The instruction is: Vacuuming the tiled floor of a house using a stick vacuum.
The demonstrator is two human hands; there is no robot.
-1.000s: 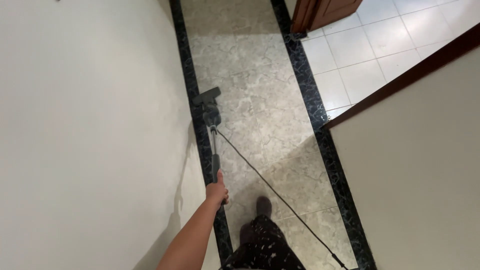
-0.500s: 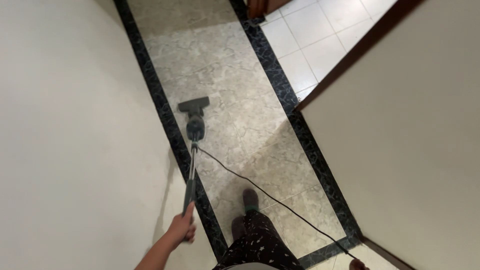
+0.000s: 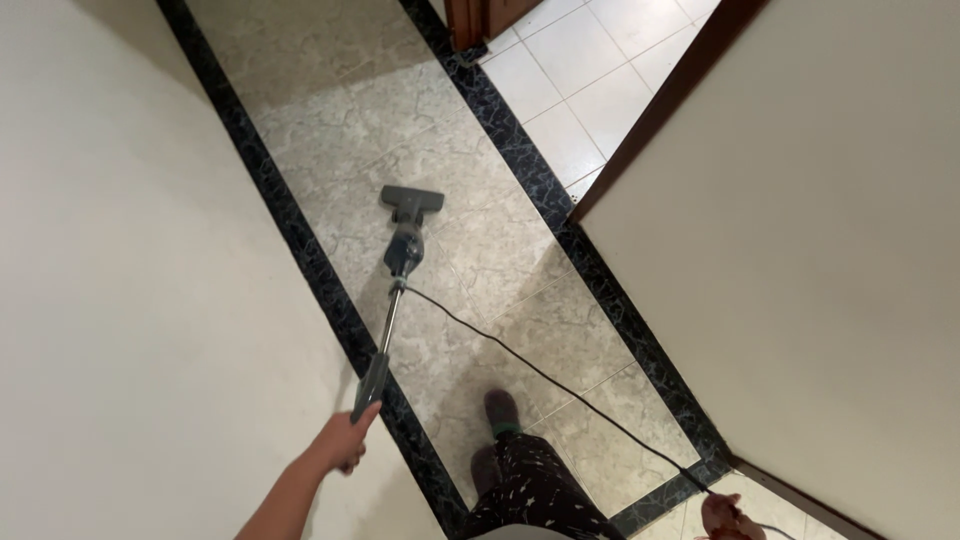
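A: Item one, the vacuum point(image 3: 400, 250)?
B: Stick type, dark grey, with a metal tube. Its head point(image 3: 411, 200) lies flat on the floor point(image 3: 480, 250), on the marbled beige tiles in the middle of the corridor. The tube slants back and down toward the person.

A: Who holds it?
B: The left hand point(image 3: 347, 440), fingers clamped around the grip at the tube's near end, arm stretched forward from the bottom edge.

A: Item two, the cord point(image 3: 560, 385)?
B: Black and thin. It leaves the vacuum body just below the motor and runs diagonally across the tiles to the lower right corner.

A: And the right hand point(image 3: 728, 518)?
B: At the bottom edge, only partly in view. The cord reaches it and the fingers look curled about it; I cannot tell how tightly.

A: Surroundings?
B: A dark marbled border point(image 3: 300, 240) runs along each side of the beige tiles. A cream wall point(image 3: 120, 300) stands to the left, another wall point(image 3: 820, 250) to the right with a brown skirting. White square tiles point(image 3: 580, 90) lie past the border at the top, beside a brown door point(image 3: 480, 15).

A: The person?
B: One grey slipper point(image 3: 500, 408) set on the tiles, and dark patterned trousers point(image 3: 530, 490) below it.
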